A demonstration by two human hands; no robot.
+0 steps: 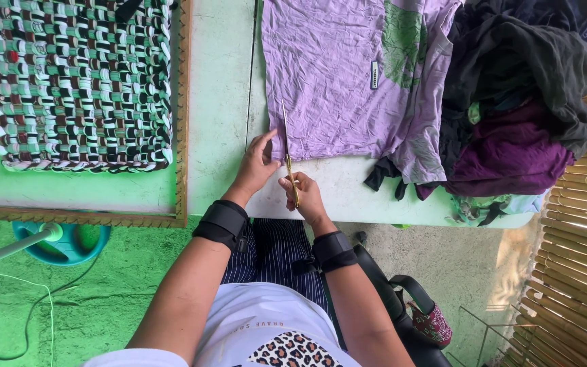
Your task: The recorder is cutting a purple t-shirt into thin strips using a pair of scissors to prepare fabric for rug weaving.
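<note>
Both forearms come up from the bottom edge w/ black wrist straps, over striped trousers and a white top. Right hand (305, 196) is closed round the handles of gold scissors (289, 155); blades are long and thin, pointing away from the person, running along the left edge of a lilac shirt (334, 75). Can't tell how far the blades are apart, they look nearly together. Left hand (256, 166) lies flat, fingers loosely spread, tips touching the shirt's bottom left corner just beside the blades; holds nothing, only presses.

Shirt is spread flat on a pale table (222, 102), near its front edge, w/ a green print patch toward its right side and a small white label. Right of it, touching and partly overlapping: heap of clothes (518, 102), dark grey, purple, some green bits. Left, well apart from the shirt: wood frame (183, 102) holding a woven mat (76, 81) of green, black, white strips. Below the table: green floor, a teal base (69, 241) w/ a pole, a cord. Bamboo screen (579, 258) at far right.
</note>
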